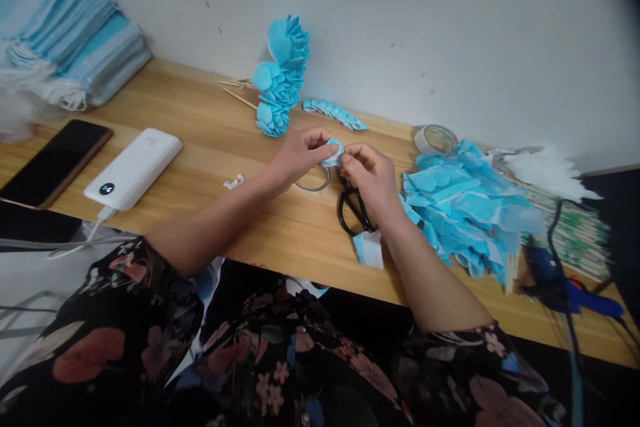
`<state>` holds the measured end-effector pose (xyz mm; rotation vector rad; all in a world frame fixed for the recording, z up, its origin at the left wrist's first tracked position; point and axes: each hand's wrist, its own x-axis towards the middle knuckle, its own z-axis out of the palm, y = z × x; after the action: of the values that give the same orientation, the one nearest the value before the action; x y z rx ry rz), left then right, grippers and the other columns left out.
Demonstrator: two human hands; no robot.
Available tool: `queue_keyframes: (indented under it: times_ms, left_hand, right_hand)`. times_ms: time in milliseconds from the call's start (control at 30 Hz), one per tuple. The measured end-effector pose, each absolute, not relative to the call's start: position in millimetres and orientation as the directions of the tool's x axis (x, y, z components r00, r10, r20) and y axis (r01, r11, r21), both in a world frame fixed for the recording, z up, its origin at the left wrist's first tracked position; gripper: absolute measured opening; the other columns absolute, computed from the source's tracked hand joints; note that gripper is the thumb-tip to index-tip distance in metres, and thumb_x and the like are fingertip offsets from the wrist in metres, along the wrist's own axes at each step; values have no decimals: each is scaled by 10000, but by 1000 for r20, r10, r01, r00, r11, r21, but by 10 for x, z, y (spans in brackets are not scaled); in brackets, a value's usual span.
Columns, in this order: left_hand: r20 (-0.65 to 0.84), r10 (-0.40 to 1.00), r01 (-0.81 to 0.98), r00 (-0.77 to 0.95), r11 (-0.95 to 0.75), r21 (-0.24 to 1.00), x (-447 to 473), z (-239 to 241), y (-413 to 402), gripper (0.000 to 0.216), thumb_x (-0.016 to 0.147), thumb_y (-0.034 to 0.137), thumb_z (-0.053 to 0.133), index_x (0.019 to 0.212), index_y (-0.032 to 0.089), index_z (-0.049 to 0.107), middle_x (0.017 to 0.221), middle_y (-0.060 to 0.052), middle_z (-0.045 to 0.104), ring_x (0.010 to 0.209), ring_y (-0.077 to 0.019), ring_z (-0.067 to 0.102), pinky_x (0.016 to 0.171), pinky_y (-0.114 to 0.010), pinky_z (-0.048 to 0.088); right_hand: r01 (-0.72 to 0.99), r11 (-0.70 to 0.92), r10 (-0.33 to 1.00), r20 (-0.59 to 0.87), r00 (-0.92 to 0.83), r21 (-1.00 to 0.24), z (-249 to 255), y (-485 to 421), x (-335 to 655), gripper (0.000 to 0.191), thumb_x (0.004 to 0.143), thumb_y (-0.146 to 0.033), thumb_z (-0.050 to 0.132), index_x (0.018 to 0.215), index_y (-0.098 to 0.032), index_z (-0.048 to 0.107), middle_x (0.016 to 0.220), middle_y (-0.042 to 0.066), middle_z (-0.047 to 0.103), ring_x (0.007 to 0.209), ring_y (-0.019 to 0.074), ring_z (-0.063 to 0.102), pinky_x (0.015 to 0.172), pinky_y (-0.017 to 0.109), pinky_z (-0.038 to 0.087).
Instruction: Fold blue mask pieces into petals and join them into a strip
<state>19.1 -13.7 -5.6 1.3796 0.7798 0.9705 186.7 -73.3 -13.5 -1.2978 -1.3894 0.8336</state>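
Between my two hands, above the middle of the table, is a small folded piece of light-blue fabric. My left hand pinches its left side between thumb and fingers. The fingertips of my right hand close on its right edge. Beneath them on the table lie black-handled scissors, their blades partly hidden by my right hand, and a thin tape ring. A blue and white fabric scrap rests by the scissor handles. Behind my hands lies a row of folded blue petals.
Blue flowers on sticks lie near the wall. At right are a heap of blue fabric pieces, a tape roll and a blue glue gun. A power bank, a phone and stacked face masks occupy the left.
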Motion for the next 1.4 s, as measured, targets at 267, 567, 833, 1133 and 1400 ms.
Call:
queue_keyframes:
  times_ms: [267, 567, 833, 1133, 1400]
  left_hand:
    - [34, 899, -94, 438, 8, 996, 201, -17, -165, 169, 854, 108, 746, 739, 154, 630, 626, 53, 581, 591, -71, 484, 581, -219, 368]
    - [-73, 890, -41, 450, 102, 994, 211, 77, -180, 269, 950, 85, 656, 700, 161, 594, 600, 53, 549, 572, -72, 449, 578, -234, 347]
    - [-65, 883, -51, 464, 99, 994, 210, 63, -164, 324, 943, 43, 699, 677, 172, 569, 605, 72, 519, 595, -69, 431, 607, -268, 339]
    - [382, 885, 70, 265, -413, 908, 164, -156, -70, 64, 921, 206, 732, 906, 194, 671, 788, 18, 649, 693, -113, 551, 672, -273, 431]
    - [619, 686, 248, 383, -722, 646, 117, -194, -100, 103, 903, 202, 725, 805, 220, 701, 775, -26, 697, 755, -173, 617, 722, -328, 463]
  right_hand:
    - [273, 176, 973, 209, 99, -946, -90, -720, 1878, 207, 819, -409, 689, 724, -225, 685, 669, -25, 617, 664, 138, 528, 642, 275, 429]
    - [271, 153, 970, 196, 142, -950, -138, -722, 1906, 196, 819, -396, 725, 714, -232, 720, 645, -26, 649, 622, 140, 558, 618, 276, 451]
    - [240, 132, 974, 170, 148, -962, -175, -715, 1919, 187, 828, -404, 771, 736, -242, 749, 670, -19, 674, 638, 150, 586, 606, 279, 473]
    - [235, 143, 955, 196, 222, -961, -143, -714, 1883, 183, 822, -378, 729, 699, -244, 723, 634, -29, 642, 605, 136, 555, 585, 274, 448]
    - [295, 200, 941, 267, 207, -934, -147, -693, 1861, 178, 863, -389, 707, 802, -223, 730, 739, -21, 698, 696, 144, 602, 699, 292, 498]
